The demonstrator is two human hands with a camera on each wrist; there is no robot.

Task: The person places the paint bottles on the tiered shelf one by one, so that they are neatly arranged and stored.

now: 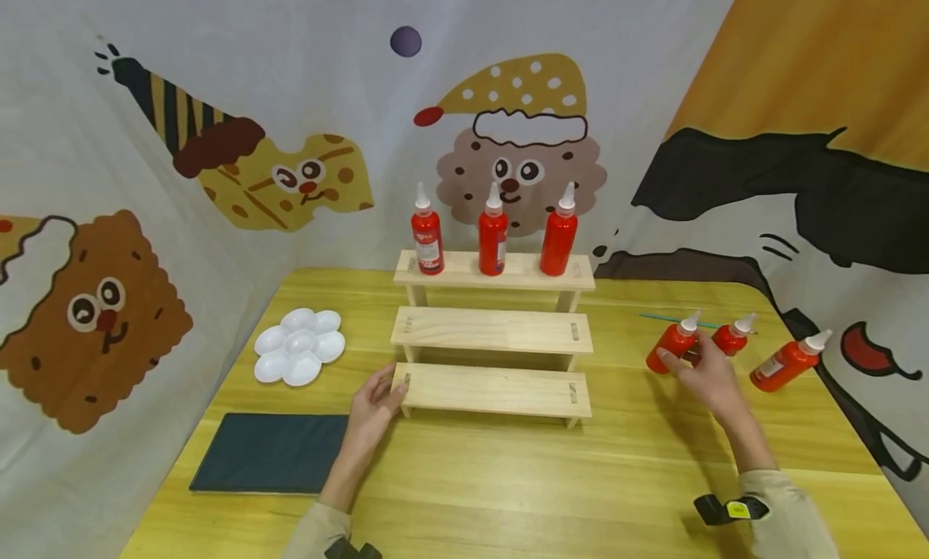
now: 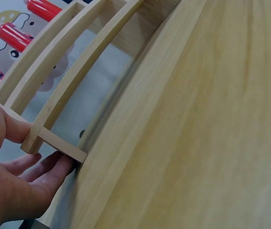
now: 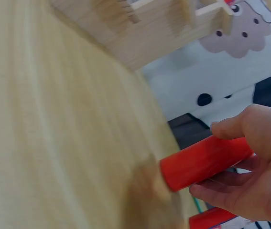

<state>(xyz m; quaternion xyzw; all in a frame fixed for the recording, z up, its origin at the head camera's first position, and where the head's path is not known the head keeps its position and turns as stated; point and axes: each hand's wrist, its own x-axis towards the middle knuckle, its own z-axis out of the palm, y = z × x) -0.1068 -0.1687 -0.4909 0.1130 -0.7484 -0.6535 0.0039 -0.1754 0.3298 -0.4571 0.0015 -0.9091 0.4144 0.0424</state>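
A three-tier wooden stand (image 1: 493,390) is in the middle of the table. My left hand (image 1: 372,410) holds the left end of its lowest step, the thumb at the board and the fingers by the support (image 2: 61,144). At the right, my right hand (image 1: 707,377) grips a red paint bottle (image 1: 669,348) with a white nozzle, thumb on one side and fingers on the other. The right wrist view shows this bottle (image 3: 204,162) tilted, its base close to the table. Two more red bottles are beside that hand, one partly hidden behind it (image 1: 729,339) and one farther right (image 1: 780,367).
Three red bottles (image 1: 493,240) stand upright in a row on the top step. On the left are a white flower-shaped palette (image 1: 299,345) and a dark flat rectangular board (image 1: 268,452). A thin teal brush-like stick (image 1: 675,319) lies behind the right-hand bottles. A printed cloth (image 1: 348,99) hangs behind the table.
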